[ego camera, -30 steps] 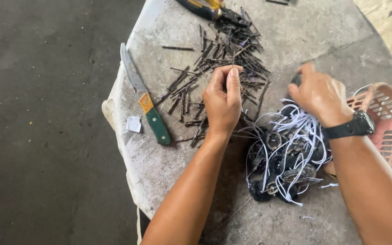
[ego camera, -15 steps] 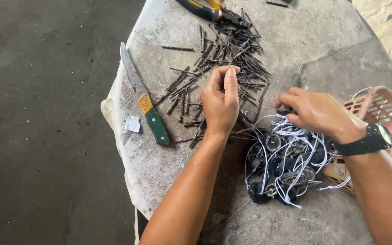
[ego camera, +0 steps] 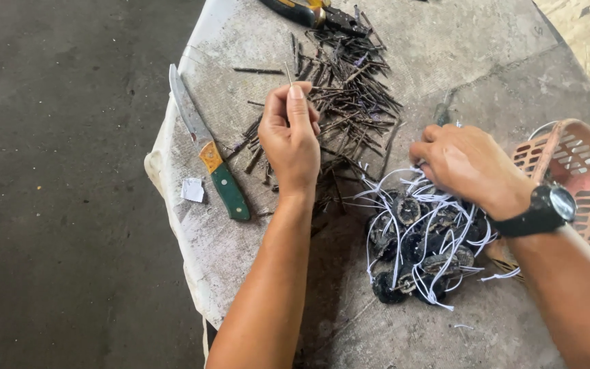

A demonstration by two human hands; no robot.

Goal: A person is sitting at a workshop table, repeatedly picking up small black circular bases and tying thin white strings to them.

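Thin stick: we see one slim dark stick (ego camera: 287, 72) pinched in the left hand (ego camera: 293, 140), above the pile on the table; its long axis runs nearly upright in the picture, tip pointing away from us, lower end hidden by the fingers.
Left hand: closed around the stick, thumb and forefinger pressed together at its base.
Right hand: the right hand (ego camera: 464, 166) rests curled on the bundle of white cords (ego camera: 426, 232); we cannot tell whether it grips any, since its fingertips are buried in the cords.
Bundle: white cords tangled with small dark round pieces; too knotted for us to count either.
Stick pile: a heap of dark sticks (ego camera: 346, 102) lies just beyond the left hand, pointing every way; too many and too overlapped to count.
Knife: one knife (ego camera: 207, 152) with a green and orange handle lies left of the left hand, blade pointing away from us.
Paper scrap: one small white scrap (ego camera: 192, 190) lies beside the knife handle.
Pliers: one tool with dark and yellow handles (ego camera: 308, 12), cut off by the top edge.
Basket: one pink slatted basket (ego camera: 582, 171), cut off at the right edge and partly behind the right wrist.
Wristwatch: one black watch (ego camera: 548, 208) on the right wrist.
Table: grey, worn stone-like top (ego camera: 486, 61), its near edge out of view.
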